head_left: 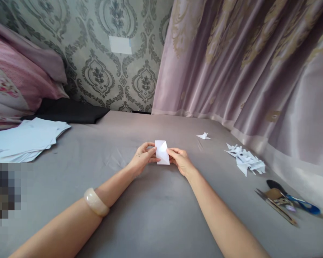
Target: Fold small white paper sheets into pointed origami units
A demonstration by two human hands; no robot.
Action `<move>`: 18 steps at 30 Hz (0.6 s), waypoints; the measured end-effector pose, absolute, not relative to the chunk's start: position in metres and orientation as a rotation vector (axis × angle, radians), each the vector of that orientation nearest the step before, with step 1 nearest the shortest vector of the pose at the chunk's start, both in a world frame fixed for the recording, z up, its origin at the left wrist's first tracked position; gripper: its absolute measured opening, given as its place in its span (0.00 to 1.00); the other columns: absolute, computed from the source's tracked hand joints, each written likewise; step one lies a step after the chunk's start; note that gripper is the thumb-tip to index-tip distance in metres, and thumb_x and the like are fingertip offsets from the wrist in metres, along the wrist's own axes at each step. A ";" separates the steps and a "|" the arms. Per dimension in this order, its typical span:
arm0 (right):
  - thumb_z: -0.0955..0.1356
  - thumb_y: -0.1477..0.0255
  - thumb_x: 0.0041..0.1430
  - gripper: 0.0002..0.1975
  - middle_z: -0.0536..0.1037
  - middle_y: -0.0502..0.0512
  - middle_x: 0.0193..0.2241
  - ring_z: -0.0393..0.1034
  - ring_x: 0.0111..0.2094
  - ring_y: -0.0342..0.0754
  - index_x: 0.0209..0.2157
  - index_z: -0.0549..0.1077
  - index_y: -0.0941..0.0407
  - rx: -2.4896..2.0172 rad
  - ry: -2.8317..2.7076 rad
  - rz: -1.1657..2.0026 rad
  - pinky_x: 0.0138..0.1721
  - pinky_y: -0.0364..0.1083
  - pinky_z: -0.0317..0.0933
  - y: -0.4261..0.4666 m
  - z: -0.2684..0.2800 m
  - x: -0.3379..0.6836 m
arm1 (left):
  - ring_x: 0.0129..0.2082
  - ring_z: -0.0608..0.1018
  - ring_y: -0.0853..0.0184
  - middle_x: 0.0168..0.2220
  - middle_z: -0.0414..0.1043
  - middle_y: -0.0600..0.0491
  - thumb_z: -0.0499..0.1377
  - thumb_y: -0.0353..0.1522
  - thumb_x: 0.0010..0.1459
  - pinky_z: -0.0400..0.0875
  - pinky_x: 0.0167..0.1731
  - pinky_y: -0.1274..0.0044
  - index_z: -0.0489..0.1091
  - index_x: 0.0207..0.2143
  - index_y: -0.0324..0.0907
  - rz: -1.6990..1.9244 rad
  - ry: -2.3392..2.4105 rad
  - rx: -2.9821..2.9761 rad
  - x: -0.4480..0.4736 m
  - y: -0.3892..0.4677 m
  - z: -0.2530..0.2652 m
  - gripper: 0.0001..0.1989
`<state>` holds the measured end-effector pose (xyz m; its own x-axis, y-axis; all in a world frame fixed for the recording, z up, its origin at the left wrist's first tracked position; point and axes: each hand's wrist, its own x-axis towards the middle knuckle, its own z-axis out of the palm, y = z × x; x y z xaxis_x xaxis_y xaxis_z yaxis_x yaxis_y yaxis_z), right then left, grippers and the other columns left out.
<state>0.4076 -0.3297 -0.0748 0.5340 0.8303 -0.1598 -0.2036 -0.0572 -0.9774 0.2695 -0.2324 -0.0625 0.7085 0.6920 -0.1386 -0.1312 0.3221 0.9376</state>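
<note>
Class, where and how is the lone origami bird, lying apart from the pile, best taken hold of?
Probably by pinching the origami bird at its raised middle, from above and the near side: its pointed tips reach out low to left and right, and the curtain hangs beyond.

Smooth, matt paper for the folded sheet [162, 153], satiny cloth (glossy in streaks) for the curtain [195, 80]
</note>
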 end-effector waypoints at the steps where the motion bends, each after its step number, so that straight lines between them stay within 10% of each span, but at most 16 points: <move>1: 0.75 0.59 0.40 0.17 0.77 0.50 0.22 0.69 0.24 0.43 0.29 0.77 0.57 -1.374 -0.591 0.929 0.27 0.44 0.62 -0.330 -0.075 0.407 | 0.26 0.78 0.70 0.26 0.72 0.52 0.61 0.31 0.57 0.77 0.29 0.77 0.65 0.36 0.38 0.584 0.601 1.133 0.270 -0.233 -0.063 0.07; 7: 0.75 0.59 0.41 0.17 0.77 0.51 0.24 0.68 0.23 0.44 0.30 0.78 0.57 -1.387 -0.603 0.889 0.26 0.44 0.61 -0.330 -0.077 0.402 | 0.25 0.75 0.70 0.29 0.72 0.52 0.66 0.32 0.49 0.71 0.22 0.80 0.67 0.35 0.38 0.652 0.688 1.240 0.267 -0.233 -0.066 0.13; 18: 0.71 0.59 0.49 0.15 0.77 0.52 0.25 0.70 0.27 0.46 0.32 0.78 0.56 -1.429 -0.705 0.710 0.25 0.43 0.62 -0.330 -0.073 0.391 | 0.37 0.77 0.63 0.38 0.77 0.48 0.62 0.40 0.54 0.70 0.39 0.73 0.75 0.39 0.39 0.734 0.556 1.595 0.269 -0.242 -0.069 0.14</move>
<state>0.3914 -0.3304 -0.0726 0.6138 0.7894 0.0070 -0.0128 0.0188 -0.9997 0.2686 -0.2424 -0.0691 0.6833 0.7152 0.1467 -0.0530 -0.1519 0.9870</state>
